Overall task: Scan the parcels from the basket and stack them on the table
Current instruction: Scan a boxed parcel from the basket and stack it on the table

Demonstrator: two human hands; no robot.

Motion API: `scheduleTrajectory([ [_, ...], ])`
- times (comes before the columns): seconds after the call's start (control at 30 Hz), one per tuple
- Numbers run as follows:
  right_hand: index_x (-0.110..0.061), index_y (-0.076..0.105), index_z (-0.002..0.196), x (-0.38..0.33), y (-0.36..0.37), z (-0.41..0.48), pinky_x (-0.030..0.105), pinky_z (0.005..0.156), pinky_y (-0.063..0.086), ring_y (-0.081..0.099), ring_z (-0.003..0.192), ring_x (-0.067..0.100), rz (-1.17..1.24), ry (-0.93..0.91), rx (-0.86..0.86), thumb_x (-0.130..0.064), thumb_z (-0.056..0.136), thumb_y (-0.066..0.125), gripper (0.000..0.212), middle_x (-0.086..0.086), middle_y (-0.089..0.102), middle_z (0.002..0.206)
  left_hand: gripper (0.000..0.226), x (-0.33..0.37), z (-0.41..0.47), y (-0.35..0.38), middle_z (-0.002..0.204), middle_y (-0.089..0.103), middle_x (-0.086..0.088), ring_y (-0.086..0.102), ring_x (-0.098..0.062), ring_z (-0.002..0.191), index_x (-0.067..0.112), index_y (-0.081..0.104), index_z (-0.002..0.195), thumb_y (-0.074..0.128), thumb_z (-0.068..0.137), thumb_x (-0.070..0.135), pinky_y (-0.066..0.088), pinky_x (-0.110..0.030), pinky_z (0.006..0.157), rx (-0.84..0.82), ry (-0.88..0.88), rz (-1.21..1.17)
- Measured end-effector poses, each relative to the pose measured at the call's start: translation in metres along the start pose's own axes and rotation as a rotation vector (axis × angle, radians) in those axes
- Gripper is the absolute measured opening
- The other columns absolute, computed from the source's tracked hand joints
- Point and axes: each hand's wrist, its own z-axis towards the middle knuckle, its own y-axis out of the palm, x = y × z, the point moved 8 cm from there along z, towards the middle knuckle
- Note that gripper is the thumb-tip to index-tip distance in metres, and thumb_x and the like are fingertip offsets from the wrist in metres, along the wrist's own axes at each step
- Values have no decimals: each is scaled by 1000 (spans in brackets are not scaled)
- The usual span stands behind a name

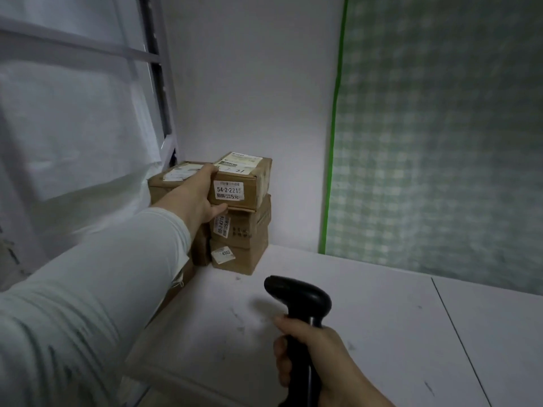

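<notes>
Corner stack (255, 221) of three brown corrugated cardboard boxes on a white, matte, scuffed tabletop (382, 318). The top box (249, 183), a flat rectangular carton, carries a white label printed "54-2-2215" under a barcode on its front face and a larger paper label on its lid. It lies level over the middle box (246, 232), though whether the two touch cannot be told. The left hand (199, 198), reaching out of a white ribbed sleeve (88, 289), clamps the top box at the stack's left side, with fingers curled over the lid edge and thumb under the front lower edge. The middle box bears a label turned on its side. The bottom box (244, 261), which stands on the tabletop, bears a small creased label set askew. Just left of the stack, partly hidden by the hand, a further labelled box (173, 179) tops a second pile. In front of the stack and well apart from it, the right hand (317, 359) is closed round the grip of a smooth black plastic scanner (299, 298), whose rounded head points toward the stack. Behind the stack is a plain white wall (249, 83), and to the stack's right hangs a soft green-and-white checked cloth (440, 142) with a bright green edge.
</notes>
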Motion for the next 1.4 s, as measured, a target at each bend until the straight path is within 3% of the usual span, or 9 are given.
scheduleTrajectory([
  [0.07,-1,65,59,3,-2,6,27,44,35,46,40,24,-11,19,-13,-11,63,78,17,20,55,56,16,1,12,4,92,66,-3,61,-18,84,16,60,96,57,92,32,51,-35,94,16,-14,-1],
  [0.17,3,63,72,9,-6,11,27,45,35,47,40,24,-9,49,-8,-7,72,75,16,20,55,56,37,2,21,6,88,58,-6,59,-17,81,17,50,123,57,93,37,58,-31,69,56,41,30],
  [0.23,4,61,80,13,-7,14,27,45,35,47,41,24,-11,83,-15,-8,76,74,17,19,54,56,82,1,32,-1,112,53,-16,54,-26,109,29,22,147,60,81,59,52,-45,89,134,192,260],
  [0.3,4,61,82,17,-6,15,27,45,36,47,41,25,-11,109,-22,-9,76,74,19,19,54,55,101,-4,30,3,155,6,-20,11,-43,142,43,5,149,59,70,73,24,-57,112,162,419,742],
  [0.37,4,61,82,17,-7,18,27,45,36,47,41,25,-24,113,-24,-9,75,74,20,19,54,54,101,-13,20,16,155,-25,-10,-20,-40,141,47,1,148,65,71,67,13,-60,112,156,687,1138],
  [0.53,4,59,84,18,-9,25,27,44,36,47,40,25,-27,119,-24,-10,76,73,21,18,54,55,130,-33,34,29,151,-31,-15,-26,-42,139,34,-24,146,78,67,54,18,-59,112,194,906,1635],
  [0.77,2,61,93,18,-9,35,26,44,38,48,40,25,-39,103,-40,-10,78,72,23,19,55,56,109,-25,54,41,154,-18,-21,-16,-45,141,28,-19,148,68,84,38,27,-59,110,264,936,1728],
  [1.13,-3,58,82,24,-11,0,26,43,35,44,40,23,-23,72,-21,-9,79,71,15,16,54,56,108,-38,12,29,153,-30,-13,-22,-36,143,34,-24,146,65,85,43,25,-61,109,156,873,1722],
  [1.4,-3,60,80,63,-25,-79,23,38,36,44,39,17,-166,119,42,-3,79,70,10,9,54,53,98,-121,-99,-22,157,2,-16,8,-32,145,14,-2,152,66,86,37,31,-49,110,-13,745,1550],
])
